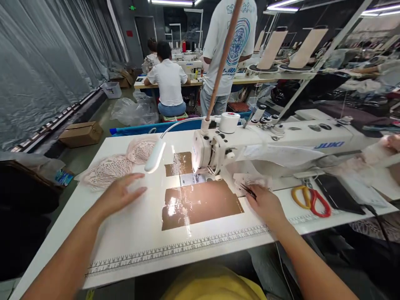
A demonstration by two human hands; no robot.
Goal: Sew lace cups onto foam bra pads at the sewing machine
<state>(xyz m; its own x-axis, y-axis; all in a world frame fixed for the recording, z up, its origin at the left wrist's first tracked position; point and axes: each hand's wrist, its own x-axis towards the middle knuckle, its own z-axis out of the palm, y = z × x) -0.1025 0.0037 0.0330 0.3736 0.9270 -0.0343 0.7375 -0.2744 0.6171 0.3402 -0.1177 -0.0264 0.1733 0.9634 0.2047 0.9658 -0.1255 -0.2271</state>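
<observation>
My left hand (120, 192) hovers open over the white sewing table (131, 233), fingers stretched toward a pile of pink lace pieces (117, 164) at the table's left. My right hand (264, 204) rests on the table to the right of the brown taped plate (200, 204), fingers closed round a small dark tool (249, 191), perhaps tweezers, beside a pale lace piece (250, 180). The white JUKI sewing machine (262, 143) stands just behind, its needle head (208, 154) over the metal plate.
A white gooseneck lamp (155, 156) hangs over the table's middle. Yellow and red scissors (311, 200) and a black flat object (337, 193) lie at the right. Behind, a person in white stands and another sits at a further table. A cardboard box (80, 133) sits on the floor at left.
</observation>
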